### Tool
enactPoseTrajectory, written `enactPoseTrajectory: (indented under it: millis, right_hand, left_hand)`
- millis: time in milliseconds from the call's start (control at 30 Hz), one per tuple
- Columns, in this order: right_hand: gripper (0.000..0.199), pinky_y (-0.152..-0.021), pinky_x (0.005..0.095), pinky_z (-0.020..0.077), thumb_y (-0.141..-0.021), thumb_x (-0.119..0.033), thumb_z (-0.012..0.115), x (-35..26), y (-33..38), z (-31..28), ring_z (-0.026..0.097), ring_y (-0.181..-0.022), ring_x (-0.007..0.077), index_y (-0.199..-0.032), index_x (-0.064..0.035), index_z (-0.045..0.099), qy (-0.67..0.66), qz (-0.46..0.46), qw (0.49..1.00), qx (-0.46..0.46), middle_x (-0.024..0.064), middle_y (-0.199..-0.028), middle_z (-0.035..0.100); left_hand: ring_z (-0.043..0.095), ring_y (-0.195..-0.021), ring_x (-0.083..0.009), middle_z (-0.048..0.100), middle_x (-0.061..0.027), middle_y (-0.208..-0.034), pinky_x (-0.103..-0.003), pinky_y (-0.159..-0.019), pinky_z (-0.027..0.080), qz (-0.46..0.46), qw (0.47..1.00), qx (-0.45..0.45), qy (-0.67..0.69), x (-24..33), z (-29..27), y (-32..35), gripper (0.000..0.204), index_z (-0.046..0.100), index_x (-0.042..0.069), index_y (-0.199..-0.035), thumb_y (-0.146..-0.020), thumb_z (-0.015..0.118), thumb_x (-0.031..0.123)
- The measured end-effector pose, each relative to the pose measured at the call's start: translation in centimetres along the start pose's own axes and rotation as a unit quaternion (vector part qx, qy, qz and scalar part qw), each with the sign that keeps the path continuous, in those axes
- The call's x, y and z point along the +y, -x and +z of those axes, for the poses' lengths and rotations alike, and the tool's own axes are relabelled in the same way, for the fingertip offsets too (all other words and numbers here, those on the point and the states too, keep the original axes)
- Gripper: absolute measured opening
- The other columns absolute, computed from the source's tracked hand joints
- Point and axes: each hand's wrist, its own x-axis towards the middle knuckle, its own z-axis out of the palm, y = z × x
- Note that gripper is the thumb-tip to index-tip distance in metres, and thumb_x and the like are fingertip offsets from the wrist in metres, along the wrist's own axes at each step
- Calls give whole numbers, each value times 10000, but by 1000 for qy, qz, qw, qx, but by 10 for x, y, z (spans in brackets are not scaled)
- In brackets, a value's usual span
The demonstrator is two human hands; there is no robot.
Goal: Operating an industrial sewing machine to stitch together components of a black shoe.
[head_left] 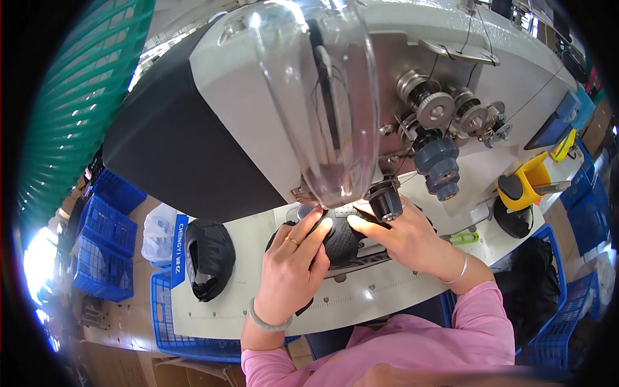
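Blue crates (103,222) stand off to the left, then a black shoe upper (222,255) lies on the white table (380,300). The left hand (290,267) presses its fingertips onto a second upper (342,244), right under the sewing machine (238,84). The right hand (412,237) lays its thumb there too; whether either grips, I can't tell. Farther right sits a yellow holder (534,173).

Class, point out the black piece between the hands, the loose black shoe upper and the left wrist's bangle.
Black piece (342,243): head view, its textured middle.
Loose black shoe upper (223,258): head view, its right side.
Bangle (268,327): head view, its lower curve.
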Motion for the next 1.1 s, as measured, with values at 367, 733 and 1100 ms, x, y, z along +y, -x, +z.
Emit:
enactPoseTrajectory:
  millis: [367, 733, 1100]
  right_hand:
    - [456, -755, 377, 512, -634, 16, 650, 11, 1, 1, 595, -950, 290, -1068, -122, 630, 8, -7, 1000, -13, 78, -1160, 581]
    - [502, -744, 376, 528, -620, -19, 655, 23, 0, 4, 637, -908, 276, -1098, -168, 679, -7, -45, 999, 7, 66, -1068, 647]
    - [414, -719, 344, 541, -627, -91, 673, 17, -6, 5, 653, -841, 253, -1032, -149, 728, 19, -59, 997, 40, 67, -989, 692]
  left_hand:
    - [604, -790, -296, 655, -149, -1130, -367, -726, 521, 13, 1000, 16, -21, 0, 6, -3, 354, 672, -12, -1080, -730, 631, -36]
    - [635, -898, -305, 638, -140, -1130, -358, -755, 542, -20, 995, 31, -96, 11, 12, 0, 386, 668, 19, -1101, -718, 648, -22]
    - [650, -677, -257, 707, -191, -1027, -300, -635, 525, -36, 997, 65, 12, 0, 7, -4, 273, 709, -5, -1009, -751, 643, -60]
